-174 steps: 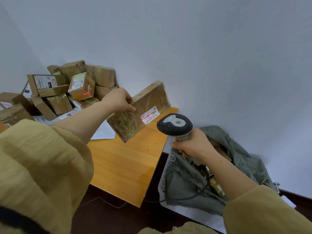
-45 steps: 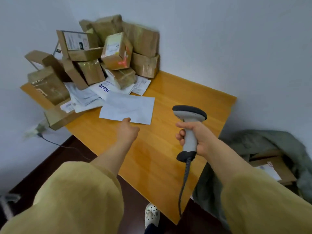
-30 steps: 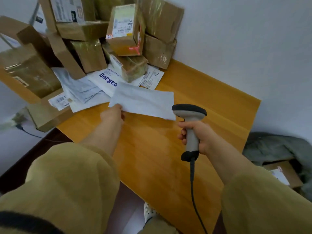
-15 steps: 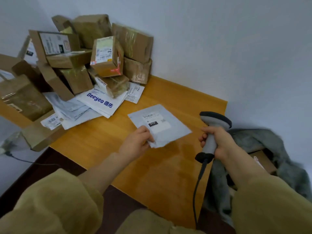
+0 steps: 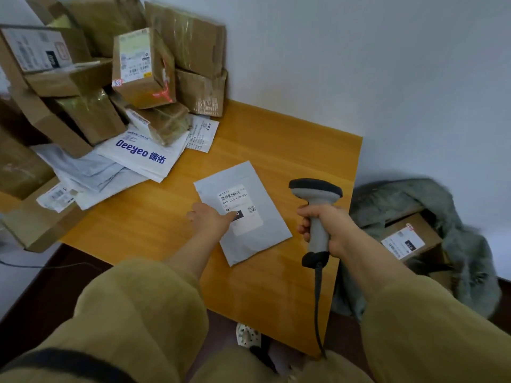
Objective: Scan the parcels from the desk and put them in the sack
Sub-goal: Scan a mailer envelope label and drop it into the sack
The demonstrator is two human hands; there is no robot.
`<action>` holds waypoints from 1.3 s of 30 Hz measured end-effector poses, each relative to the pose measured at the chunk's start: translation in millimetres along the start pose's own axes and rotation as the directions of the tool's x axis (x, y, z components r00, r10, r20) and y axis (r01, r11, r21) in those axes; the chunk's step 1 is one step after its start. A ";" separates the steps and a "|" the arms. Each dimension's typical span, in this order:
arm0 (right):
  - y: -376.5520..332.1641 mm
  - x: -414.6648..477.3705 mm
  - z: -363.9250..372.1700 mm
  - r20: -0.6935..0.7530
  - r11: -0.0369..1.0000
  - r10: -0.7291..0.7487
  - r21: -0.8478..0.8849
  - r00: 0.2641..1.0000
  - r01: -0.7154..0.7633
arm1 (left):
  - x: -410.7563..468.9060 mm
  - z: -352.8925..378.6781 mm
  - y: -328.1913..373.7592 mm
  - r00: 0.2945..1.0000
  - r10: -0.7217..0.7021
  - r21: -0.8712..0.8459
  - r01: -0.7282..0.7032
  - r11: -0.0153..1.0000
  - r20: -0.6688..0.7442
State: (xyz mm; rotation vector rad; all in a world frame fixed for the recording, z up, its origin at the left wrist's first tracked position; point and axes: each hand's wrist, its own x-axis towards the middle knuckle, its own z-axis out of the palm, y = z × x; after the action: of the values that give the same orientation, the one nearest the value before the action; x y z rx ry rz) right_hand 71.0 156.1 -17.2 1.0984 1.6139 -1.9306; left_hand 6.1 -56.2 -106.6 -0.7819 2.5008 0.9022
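- Orange wooden desk (image 5: 276,299) filled mid-frame, pushed into a room corner; we logged from its near edge outward.
- Nearest were two mustard sleeves, the left sleeve (image 5: 132,322) and the right sleeve (image 5: 431,335). Under the desk edge we saw a white spotted shoe (image 5: 248,335) on dark floor.
- Then the right hand (image 5: 329,228), fingers wrapped round the handle of the scanner (image 5: 315,189). It was held upright above the desk's right side, head facing away from us, and its cable (image 5: 318,305) hung down past the desk front.
- We noted the left hand (image 5: 210,219) lying flat with fingers fairly straight, one fingertip pressing on the label (image 5: 240,200) of the grey mailer (image 5: 249,239).
- That grey mailer lay flat on the desk, barcode face up, just left of the scanner and apart from the pile.
- Off the desk to the right, the sack (image 5: 470,261), grey-green, slumped on the floor with its mouth open. We saw one labelled box (image 5: 409,239) inside.
- Further back lay a white bag (image 5: 141,154) printed "Deeyeo", on top of more flat mailers and partly under the heap.
- In the far left corner, cardboard boxes (image 5: 143,67) were heaped against the wall (image 5: 387,78), several taped, some with labels showing.
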 end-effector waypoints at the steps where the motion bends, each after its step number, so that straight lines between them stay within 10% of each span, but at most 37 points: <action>1: 0.7 -0.7 2.2 0.005 1.000 -0.011 -0.016 1.000 0.011 | -2.0 5.3 3.6 1.000 -0.022 0.012 0.022 1.000 0.011; 8: 4.2 -12.0 -1.6 0.025 0.992 -0.081 -0.097 0.996 0.083 | -5.2 27.2 16.1 0.999 -0.022 0.062 0.020 0.998 0.046; 21: 28.9 -82.9 -96.7 0.170 0.946 -0.318 0.000 0.933 0.323 | -117.2 28.0 54.1 0.960 0.229 -0.509 -0.281 0.813 -0.163; 39: 80.3 -178.9 -270.1 0.281 0.854 -0.492 -0.028 0.824 0.520 | -311.9 98.1 89.1 0.937 0.193 -0.589 -0.335 0.735 -0.291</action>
State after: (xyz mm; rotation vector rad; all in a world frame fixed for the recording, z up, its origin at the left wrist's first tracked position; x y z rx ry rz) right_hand 324.0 359.3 61.2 0.3523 1.9583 -2.1623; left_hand 209.2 183.4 20.7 -0.7383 2.5283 1.9301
